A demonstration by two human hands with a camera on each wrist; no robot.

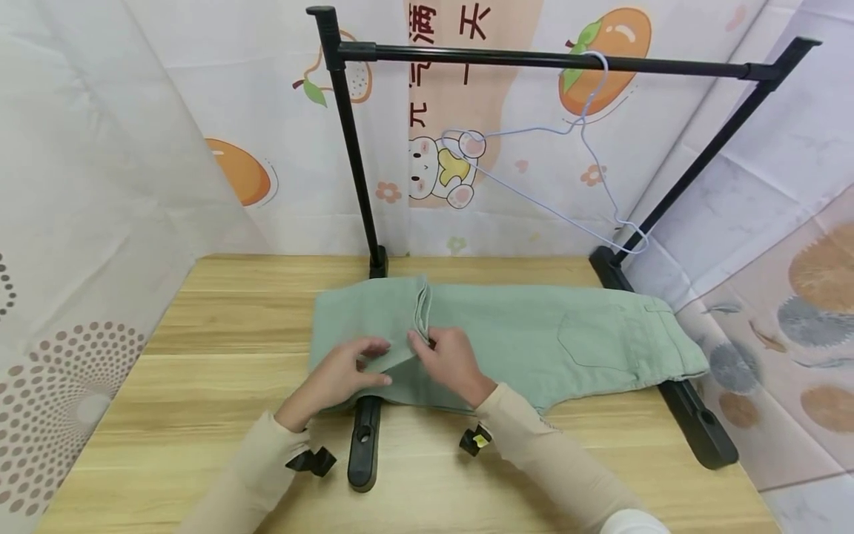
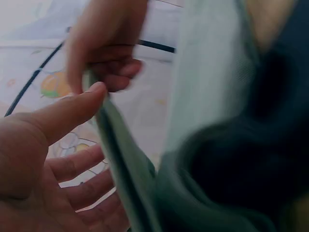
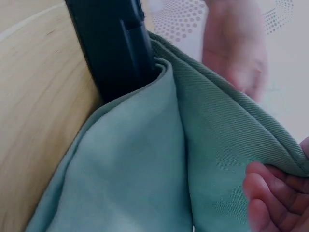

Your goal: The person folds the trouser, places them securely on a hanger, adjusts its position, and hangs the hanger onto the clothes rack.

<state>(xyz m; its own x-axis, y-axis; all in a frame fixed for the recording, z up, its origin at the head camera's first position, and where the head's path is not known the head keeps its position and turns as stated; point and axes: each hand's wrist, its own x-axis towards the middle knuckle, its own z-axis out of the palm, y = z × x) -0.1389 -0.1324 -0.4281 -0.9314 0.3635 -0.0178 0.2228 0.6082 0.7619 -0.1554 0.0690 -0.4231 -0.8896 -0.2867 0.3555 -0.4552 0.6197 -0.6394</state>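
Observation:
A pair of pale green trousers [image 1: 520, 334] lies sideways over the black feet of a rack, waist end at the right. The leg end is folded back over itself at the left, its hem edge standing up a little. My right hand [image 1: 454, 363] pinches the corner of that hem [image 3: 270, 133] between thumb and curled fingers. Beside the fold, my left hand [image 1: 347, 371] has its fingers spread and loosely bent. In the left wrist view, the left thumb [image 2: 79, 108] lies right at the lifted cloth edge, below the right hand [image 2: 108, 43].
The black clothes rack [image 1: 480, 54] stands at the back of the wooden table [image 1: 220, 356]. From its bar hangs a light blue wire hanger [image 1: 534, 194], tilted. One rack foot [image 1: 363, 452] sticks out in front of the trousers, another [image 1: 700, 430] at the right. Printed curtains enclose the table.

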